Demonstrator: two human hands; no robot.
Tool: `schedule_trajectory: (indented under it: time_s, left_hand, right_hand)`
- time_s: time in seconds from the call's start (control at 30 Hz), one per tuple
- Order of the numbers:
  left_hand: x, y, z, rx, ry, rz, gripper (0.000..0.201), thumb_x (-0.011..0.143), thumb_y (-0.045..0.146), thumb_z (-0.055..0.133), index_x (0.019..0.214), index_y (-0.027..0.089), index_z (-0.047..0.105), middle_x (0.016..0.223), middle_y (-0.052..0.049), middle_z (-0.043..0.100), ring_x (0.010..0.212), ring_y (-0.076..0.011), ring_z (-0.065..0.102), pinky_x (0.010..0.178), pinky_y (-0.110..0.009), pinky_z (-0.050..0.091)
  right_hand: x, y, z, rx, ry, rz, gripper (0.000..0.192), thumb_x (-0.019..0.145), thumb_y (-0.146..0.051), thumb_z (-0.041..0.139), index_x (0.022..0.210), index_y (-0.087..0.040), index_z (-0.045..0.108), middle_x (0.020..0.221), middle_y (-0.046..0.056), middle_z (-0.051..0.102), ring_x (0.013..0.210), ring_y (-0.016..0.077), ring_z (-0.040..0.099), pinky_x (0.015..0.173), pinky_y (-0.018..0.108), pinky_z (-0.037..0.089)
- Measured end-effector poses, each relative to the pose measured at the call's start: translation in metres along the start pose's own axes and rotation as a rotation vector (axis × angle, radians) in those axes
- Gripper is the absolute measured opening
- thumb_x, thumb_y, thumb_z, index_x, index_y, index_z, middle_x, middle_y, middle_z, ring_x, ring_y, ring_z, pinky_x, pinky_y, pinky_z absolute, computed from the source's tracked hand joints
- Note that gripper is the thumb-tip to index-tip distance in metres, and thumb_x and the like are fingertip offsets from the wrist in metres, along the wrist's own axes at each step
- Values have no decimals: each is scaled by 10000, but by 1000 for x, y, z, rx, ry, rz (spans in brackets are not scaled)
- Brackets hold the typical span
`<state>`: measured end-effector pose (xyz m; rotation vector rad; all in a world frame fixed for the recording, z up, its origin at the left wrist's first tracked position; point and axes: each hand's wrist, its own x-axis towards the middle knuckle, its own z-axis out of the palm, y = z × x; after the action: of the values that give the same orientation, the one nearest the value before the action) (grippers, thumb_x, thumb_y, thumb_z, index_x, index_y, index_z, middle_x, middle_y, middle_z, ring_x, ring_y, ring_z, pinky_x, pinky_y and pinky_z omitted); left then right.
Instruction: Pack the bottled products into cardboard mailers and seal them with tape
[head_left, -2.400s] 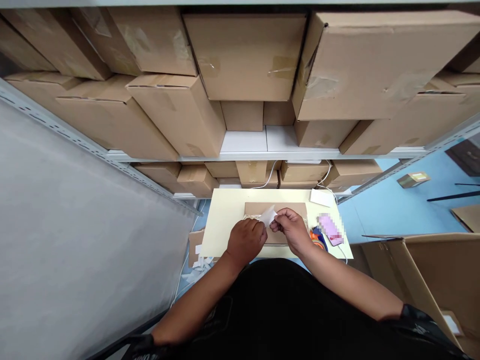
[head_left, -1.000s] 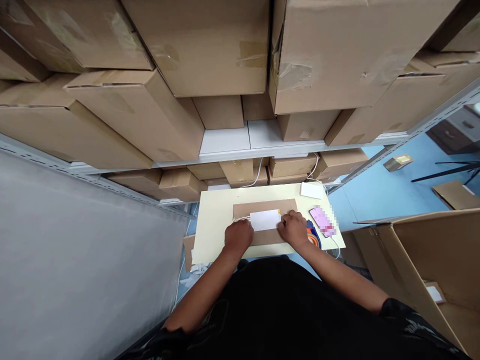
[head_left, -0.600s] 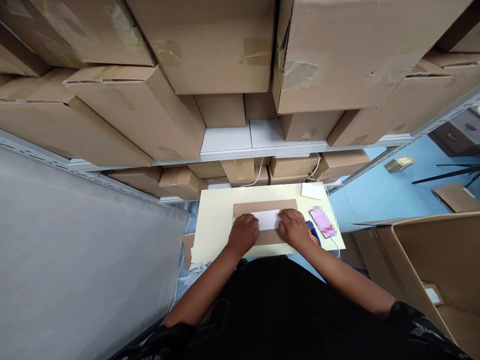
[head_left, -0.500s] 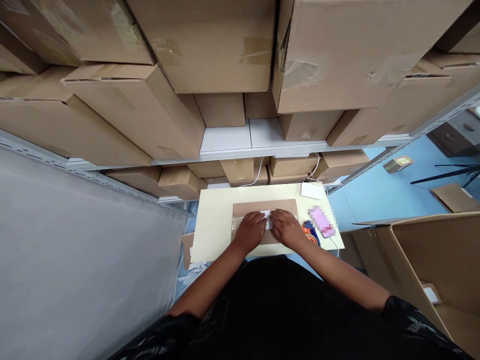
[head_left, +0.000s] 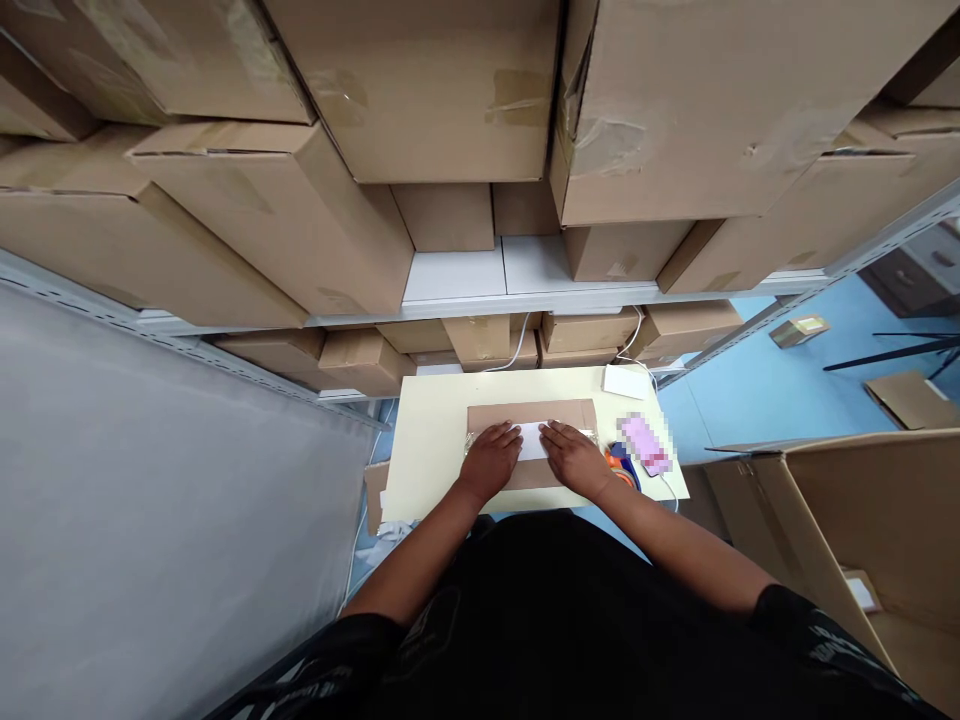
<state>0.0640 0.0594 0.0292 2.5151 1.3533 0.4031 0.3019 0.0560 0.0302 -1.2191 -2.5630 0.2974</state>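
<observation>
A flat brown cardboard package (head_left: 531,412) lies on a small pale yellow table (head_left: 431,440). A white label (head_left: 533,441) sits on the package. My left hand (head_left: 491,460) presses flat on the label's left part, fingers spread. My right hand (head_left: 574,458) presses flat on its right part. Only a narrow strip of the label shows between the two hands. Neither hand grips anything.
A pink phone (head_left: 643,445) with a white cable and an orange-and-blue tool (head_left: 619,466) lie right of my hand. A white pad (head_left: 625,381) sits at the table's far right corner. Shelves stacked with cardboard boxes (head_left: 420,90) rise ahead. An open carton (head_left: 847,530) stands right.
I held the white label up between my fingertips, then laid it on the brown package. Both hands moved inward from the label's ends and now press flat over it.
</observation>
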Motion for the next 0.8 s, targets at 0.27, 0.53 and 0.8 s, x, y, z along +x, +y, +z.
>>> schedule_trajectory:
  time_s: [0.27,0.53,0.8]
  left_hand:
    - [-19,-10,-6,5,10,-21,382,1025,214,503,1367,184,670,1483,-115,614,1460,-283,495,1255,-506,355]
    - [-17,-13,-6,28,-13,-30,375,1030,241,494,1348,177,682,1479,-108,620,1458,-291,497,1263,-527,324]
    - [-17,-11,-5,24,-14,-43,381,1011,236,508,1342,205,695,1468,-103,628,1453,-281,505,1255,-532,339]
  right_hand:
    - [-18,7,-11,-18,-12,48,486,1003,-213,528,1486,-200,580,1538,116,558,1491,319,448,1247,568,354]
    - [-18,6,-10,-72,-46,74,481,1012,-228,498,1485,-183,575,1571,113,523,1510,328,415,1258,578,310]
    - [-21,3,-6,-84,-52,66,512,1011,-224,500,1521,-203,535,1587,115,499,1519,317,404,1258,577,308]
